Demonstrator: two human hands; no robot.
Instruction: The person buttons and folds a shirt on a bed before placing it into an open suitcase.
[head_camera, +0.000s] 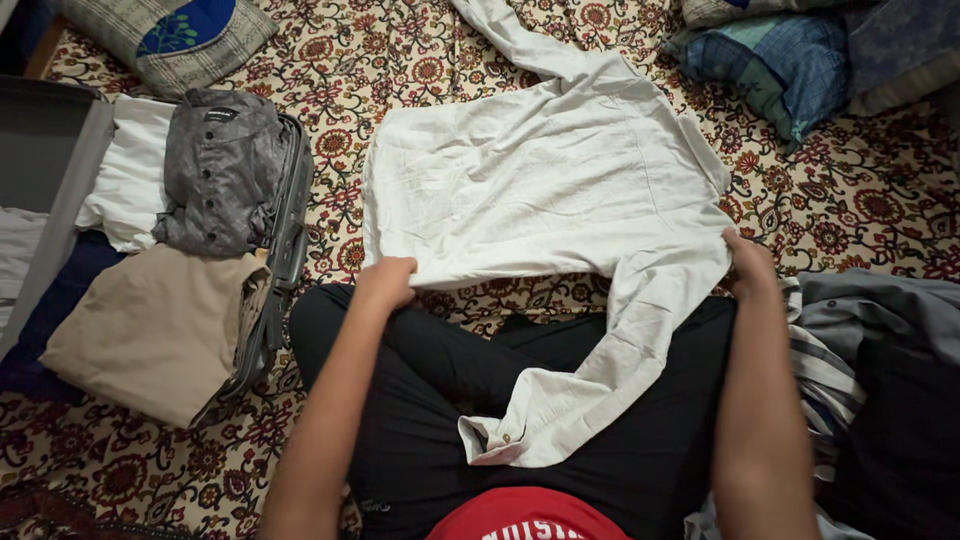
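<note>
A white long-sleeved shirt (550, 180) lies spread flat on a floral patterned bedspread (850, 200) in front of me. My left hand (385, 280) grips its near edge at the left. My right hand (748, 262) pinches the near edge at the right. One sleeve (590, 370) trails down over my black trousers, its buttoned cuff near my red top. The other sleeve runs off toward the top of the view.
An open grey suitcase (285, 230) at the left holds a folded grey shirt (222, 170), white cloth (130, 180), tan trousers (160, 330) and dark clothes. Patterned pillows (790, 60) lie at the back. A heap of grey and striped clothes (870, 340) sits at my right.
</note>
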